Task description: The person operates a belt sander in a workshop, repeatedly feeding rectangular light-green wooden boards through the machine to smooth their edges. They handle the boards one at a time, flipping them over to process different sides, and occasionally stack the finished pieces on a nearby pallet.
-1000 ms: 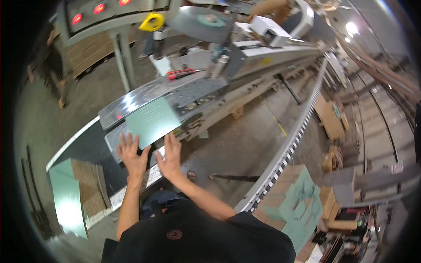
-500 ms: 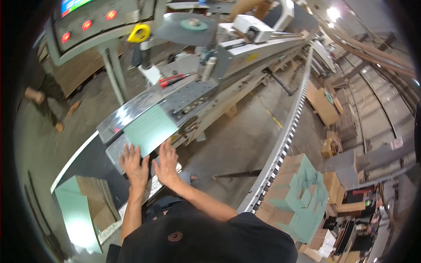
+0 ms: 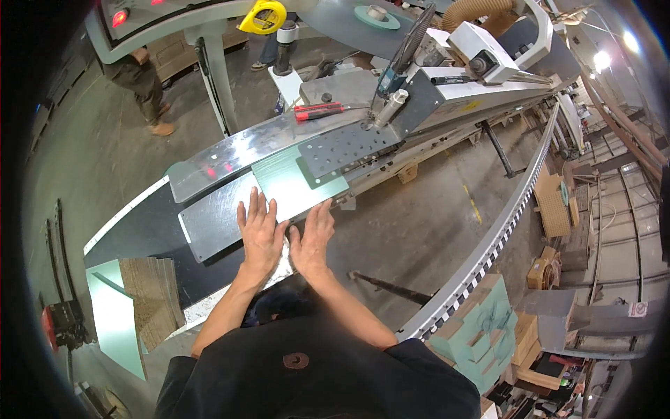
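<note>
A pale green panel [image 3: 286, 183] lies flat on a smooth metal plate [image 3: 218, 216], its far right part under a grey plate with holes [image 3: 349, 148]. My left hand [image 3: 259, 234] is open, fingers stretched toward the panel, with the fingertips at its near left edge. Beside it my right hand [image 3: 313, 241] is open too, its fingertips at the panel's near edge close to the right corner. Neither hand is wrapped round anything. The thumbs nearly meet between the hands.
A stack of panels [image 3: 150, 293] stands at the left on the dark table. A red and black hand tool [image 3: 319, 111] lies on the machine, below a yellow tape measure [image 3: 262, 17]. Along the right runs a long rail [image 3: 488, 244], with piled green boards [image 3: 478, 335] beyond. Another person's legs [image 3: 143, 87] show upper left.
The panel has slid forward and right, so its far part is now under the plate with holes. My hands have followed it. The whole view has shifted too.
</note>
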{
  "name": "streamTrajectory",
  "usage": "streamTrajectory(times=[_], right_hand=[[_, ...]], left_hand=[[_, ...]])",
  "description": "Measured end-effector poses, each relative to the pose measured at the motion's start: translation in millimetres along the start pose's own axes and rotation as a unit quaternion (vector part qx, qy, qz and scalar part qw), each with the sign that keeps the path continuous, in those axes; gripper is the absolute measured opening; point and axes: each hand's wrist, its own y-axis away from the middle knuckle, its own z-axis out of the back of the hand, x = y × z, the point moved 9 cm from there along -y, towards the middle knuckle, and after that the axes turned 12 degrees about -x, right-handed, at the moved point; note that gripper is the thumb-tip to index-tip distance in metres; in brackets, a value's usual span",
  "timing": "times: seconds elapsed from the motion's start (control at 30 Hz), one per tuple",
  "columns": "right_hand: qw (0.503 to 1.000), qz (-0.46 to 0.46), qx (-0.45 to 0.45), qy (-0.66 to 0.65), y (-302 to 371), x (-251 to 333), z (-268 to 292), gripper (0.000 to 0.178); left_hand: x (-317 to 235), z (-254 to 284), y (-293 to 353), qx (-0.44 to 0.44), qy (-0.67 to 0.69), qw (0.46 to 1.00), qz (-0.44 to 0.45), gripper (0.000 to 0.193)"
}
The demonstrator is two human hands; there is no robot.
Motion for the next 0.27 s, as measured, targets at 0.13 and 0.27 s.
streamTrajectory(times=[0.13,0.27], right_hand=[[1.000,0.003,-0.004,0.002,-26.4,-36.0,14.6,0.091],[1.000,-0.024,-0.005,0.002,-51.0,-81.5,25.9,0.092]], left_hand=[[-22.4,-36.6,-17.8,-0.003,0.005,1.000,-0.003,0.056],[-46.5,-79.4,-39.2,0.034,0.000,0.999,0.015,0.061]])
